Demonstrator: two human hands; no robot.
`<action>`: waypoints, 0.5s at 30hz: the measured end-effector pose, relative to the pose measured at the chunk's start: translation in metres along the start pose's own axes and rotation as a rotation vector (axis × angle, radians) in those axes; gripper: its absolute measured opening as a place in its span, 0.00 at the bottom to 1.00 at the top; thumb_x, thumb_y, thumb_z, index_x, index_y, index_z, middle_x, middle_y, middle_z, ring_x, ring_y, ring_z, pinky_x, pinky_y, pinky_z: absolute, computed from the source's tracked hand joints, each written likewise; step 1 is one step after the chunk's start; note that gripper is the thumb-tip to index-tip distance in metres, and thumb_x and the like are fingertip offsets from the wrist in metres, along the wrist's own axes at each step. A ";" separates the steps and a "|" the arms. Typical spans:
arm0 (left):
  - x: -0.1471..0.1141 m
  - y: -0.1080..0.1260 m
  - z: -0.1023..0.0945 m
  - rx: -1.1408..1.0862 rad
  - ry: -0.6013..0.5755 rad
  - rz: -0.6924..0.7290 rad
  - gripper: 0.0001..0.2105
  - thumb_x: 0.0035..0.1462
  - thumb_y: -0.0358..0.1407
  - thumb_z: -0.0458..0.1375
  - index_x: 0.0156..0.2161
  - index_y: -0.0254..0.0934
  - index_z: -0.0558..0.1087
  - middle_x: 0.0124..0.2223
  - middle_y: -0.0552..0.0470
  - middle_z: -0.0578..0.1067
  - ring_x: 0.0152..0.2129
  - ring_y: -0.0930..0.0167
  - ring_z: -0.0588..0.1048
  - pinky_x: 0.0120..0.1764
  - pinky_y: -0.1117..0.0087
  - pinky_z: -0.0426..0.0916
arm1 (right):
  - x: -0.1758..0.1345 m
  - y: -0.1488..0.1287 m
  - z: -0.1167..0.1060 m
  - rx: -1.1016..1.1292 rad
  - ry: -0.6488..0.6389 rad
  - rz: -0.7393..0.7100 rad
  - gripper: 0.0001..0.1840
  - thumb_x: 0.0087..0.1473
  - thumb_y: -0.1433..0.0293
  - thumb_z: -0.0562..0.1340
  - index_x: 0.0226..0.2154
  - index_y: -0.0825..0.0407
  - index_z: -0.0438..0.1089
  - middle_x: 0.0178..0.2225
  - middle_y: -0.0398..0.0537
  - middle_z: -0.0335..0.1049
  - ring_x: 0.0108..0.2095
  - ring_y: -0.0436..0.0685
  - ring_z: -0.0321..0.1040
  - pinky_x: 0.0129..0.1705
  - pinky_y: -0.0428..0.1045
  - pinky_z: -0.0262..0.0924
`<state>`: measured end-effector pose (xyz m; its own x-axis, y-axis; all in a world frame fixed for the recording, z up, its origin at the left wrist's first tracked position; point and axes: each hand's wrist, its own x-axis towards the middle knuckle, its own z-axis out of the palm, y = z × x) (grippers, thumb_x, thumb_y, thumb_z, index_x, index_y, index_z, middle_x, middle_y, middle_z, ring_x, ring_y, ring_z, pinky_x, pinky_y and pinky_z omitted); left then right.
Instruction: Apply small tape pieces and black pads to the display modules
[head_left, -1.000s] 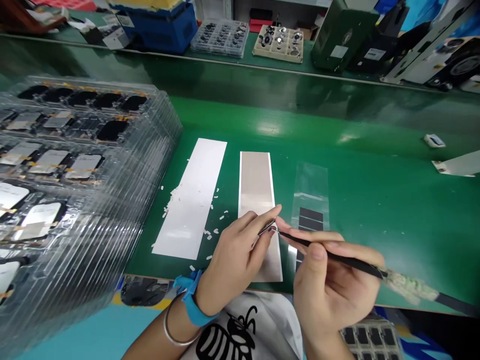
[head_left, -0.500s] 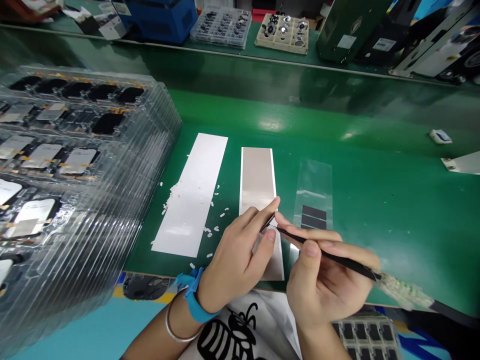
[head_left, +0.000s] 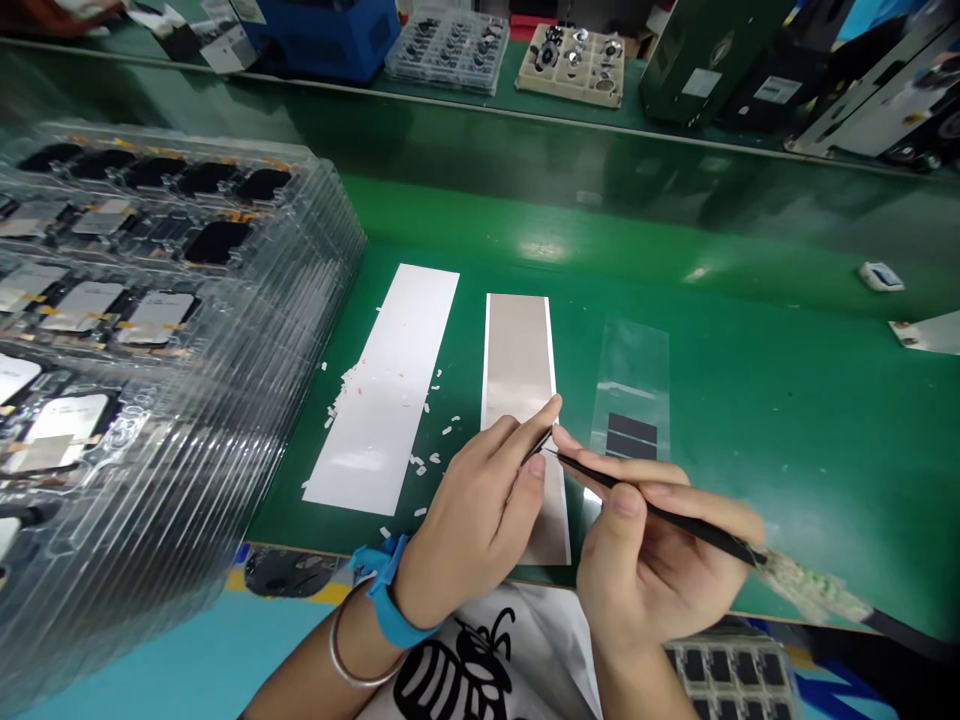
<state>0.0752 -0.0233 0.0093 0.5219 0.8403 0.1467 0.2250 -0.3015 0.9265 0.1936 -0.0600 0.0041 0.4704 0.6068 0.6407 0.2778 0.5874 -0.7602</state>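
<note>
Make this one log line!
left hand: pinching small dark part | right hand: holding pointed black tool, tip near part | below: beige strip

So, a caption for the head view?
Left hand holding a small dark part, right hand pointing a fine-tipped black tool at it.

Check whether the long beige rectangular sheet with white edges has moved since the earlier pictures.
No: the beige sheet shows no clear shift in any direction against the glossy white rectangular sheet on its left.

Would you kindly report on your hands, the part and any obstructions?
Left hand: pinching small dark part, mostly hidden. Right hand: gripping black tool, tip near part, contact unclear. White scraps on bench, left of the hands.
</note>
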 end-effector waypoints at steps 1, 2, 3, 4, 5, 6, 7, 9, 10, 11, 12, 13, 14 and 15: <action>0.000 0.000 0.000 -0.001 0.000 0.002 0.22 0.71 0.35 0.42 0.68 0.40 0.58 0.44 0.46 0.72 0.45 0.64 0.72 0.50 0.59 0.68 | 0.000 0.000 0.000 -0.003 -0.009 -0.007 0.18 0.54 0.88 0.58 0.43 0.54 0.62 0.36 0.46 0.74 0.38 0.58 0.78 0.38 0.57 0.80; 0.000 -0.001 0.000 -0.002 0.000 0.003 0.23 0.71 0.35 0.42 0.68 0.40 0.58 0.43 0.46 0.71 0.44 0.63 0.72 0.50 0.58 0.68 | 0.000 0.001 -0.001 -0.007 -0.021 -0.011 0.18 0.54 0.88 0.58 0.43 0.54 0.62 0.36 0.46 0.75 0.39 0.58 0.78 0.39 0.57 0.80; 0.000 -0.001 0.001 -0.003 0.002 0.005 0.23 0.71 0.35 0.42 0.68 0.40 0.58 0.43 0.46 0.71 0.44 0.63 0.72 0.50 0.58 0.68 | 0.000 0.001 -0.001 -0.009 -0.033 -0.015 0.19 0.54 0.89 0.58 0.43 0.54 0.62 0.36 0.46 0.75 0.39 0.58 0.78 0.40 0.57 0.80; -0.001 -0.001 0.000 -0.004 0.003 0.007 0.23 0.71 0.35 0.42 0.68 0.40 0.57 0.43 0.46 0.71 0.43 0.63 0.72 0.50 0.58 0.68 | 0.000 0.001 -0.001 -0.007 -0.041 -0.019 0.19 0.53 0.89 0.58 0.43 0.54 0.62 0.36 0.47 0.75 0.39 0.58 0.78 0.41 0.57 0.80; -0.002 -0.001 0.000 -0.006 0.004 0.008 0.23 0.71 0.35 0.42 0.69 0.40 0.57 0.43 0.46 0.71 0.43 0.63 0.71 0.50 0.57 0.68 | 0.000 0.001 -0.001 -0.001 -0.050 -0.020 0.19 0.53 0.89 0.58 0.43 0.54 0.62 0.37 0.47 0.75 0.40 0.58 0.78 0.41 0.58 0.80; -0.003 -0.001 0.000 -0.009 0.006 0.009 0.23 0.71 0.35 0.42 0.69 0.41 0.57 0.43 0.46 0.71 0.42 0.63 0.71 0.49 0.57 0.68 | 0.000 0.001 -0.001 0.006 -0.057 -0.021 0.19 0.53 0.89 0.57 0.43 0.55 0.62 0.36 0.48 0.75 0.40 0.58 0.78 0.42 0.59 0.80; -0.004 -0.001 -0.001 -0.013 0.006 0.008 0.23 0.71 0.35 0.42 0.69 0.41 0.57 0.43 0.45 0.71 0.42 0.63 0.71 0.49 0.57 0.68 | 0.000 0.001 -0.001 0.011 -0.057 -0.022 0.18 0.53 0.89 0.57 0.42 0.55 0.62 0.36 0.47 0.75 0.39 0.58 0.78 0.43 0.59 0.79; -0.005 -0.001 -0.002 -0.020 0.003 0.011 0.23 0.71 0.35 0.42 0.69 0.41 0.57 0.44 0.45 0.71 0.43 0.63 0.71 0.49 0.57 0.68 | 0.000 0.001 -0.001 0.000 -0.046 -0.032 0.17 0.53 0.89 0.58 0.42 0.55 0.62 0.35 0.47 0.74 0.38 0.58 0.78 0.41 0.59 0.80; -0.004 -0.001 -0.002 -0.022 0.002 0.012 0.23 0.71 0.35 0.42 0.69 0.41 0.57 0.44 0.45 0.71 0.44 0.63 0.71 0.49 0.57 0.68 | 0.000 0.002 -0.001 -0.012 -0.036 -0.036 0.17 0.53 0.89 0.58 0.42 0.55 0.63 0.35 0.47 0.74 0.37 0.58 0.78 0.40 0.58 0.80; -0.003 -0.001 -0.002 -0.023 0.001 0.012 0.23 0.71 0.36 0.42 0.68 0.41 0.57 0.45 0.44 0.71 0.44 0.63 0.71 0.49 0.58 0.68 | 0.001 0.002 0.000 -0.025 -0.029 -0.035 0.16 0.54 0.88 0.58 0.41 0.55 0.63 0.35 0.47 0.74 0.37 0.58 0.78 0.39 0.58 0.80; -0.001 -0.002 -0.002 -0.022 -0.002 0.011 0.23 0.71 0.36 0.42 0.68 0.41 0.57 0.46 0.44 0.72 0.44 0.63 0.71 0.49 0.58 0.68 | 0.001 0.003 0.000 -0.037 -0.026 -0.029 0.16 0.54 0.88 0.58 0.41 0.55 0.63 0.35 0.47 0.75 0.37 0.58 0.78 0.39 0.59 0.80; 0.001 -0.002 -0.001 -0.019 -0.002 0.008 0.23 0.71 0.36 0.43 0.68 0.41 0.58 0.46 0.44 0.72 0.44 0.63 0.72 0.49 0.58 0.68 | 0.001 0.003 0.000 -0.043 -0.027 -0.020 0.16 0.54 0.87 0.59 0.41 0.55 0.63 0.35 0.47 0.75 0.37 0.59 0.78 0.39 0.59 0.80; 0.003 -0.001 0.000 -0.008 0.004 0.004 0.22 0.71 0.37 0.43 0.68 0.41 0.58 0.46 0.44 0.72 0.44 0.64 0.72 0.48 0.59 0.69 | 0.001 0.002 -0.001 -0.042 -0.028 -0.013 0.15 0.54 0.87 0.59 0.41 0.54 0.63 0.35 0.48 0.75 0.37 0.59 0.78 0.38 0.59 0.80; 0.004 0.000 0.001 0.012 0.015 0.002 0.22 0.71 0.36 0.43 0.67 0.40 0.60 0.45 0.44 0.73 0.43 0.64 0.73 0.47 0.60 0.69 | 0.001 0.001 -0.002 -0.036 -0.021 -0.014 0.15 0.55 0.86 0.59 0.42 0.54 0.63 0.35 0.48 0.75 0.36 0.59 0.78 0.37 0.59 0.80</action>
<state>0.0784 -0.0200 0.0092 0.5103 0.8461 0.1541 0.2339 -0.3090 0.9219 0.1962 -0.0596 0.0034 0.4488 0.6102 0.6529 0.3144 0.5761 -0.7545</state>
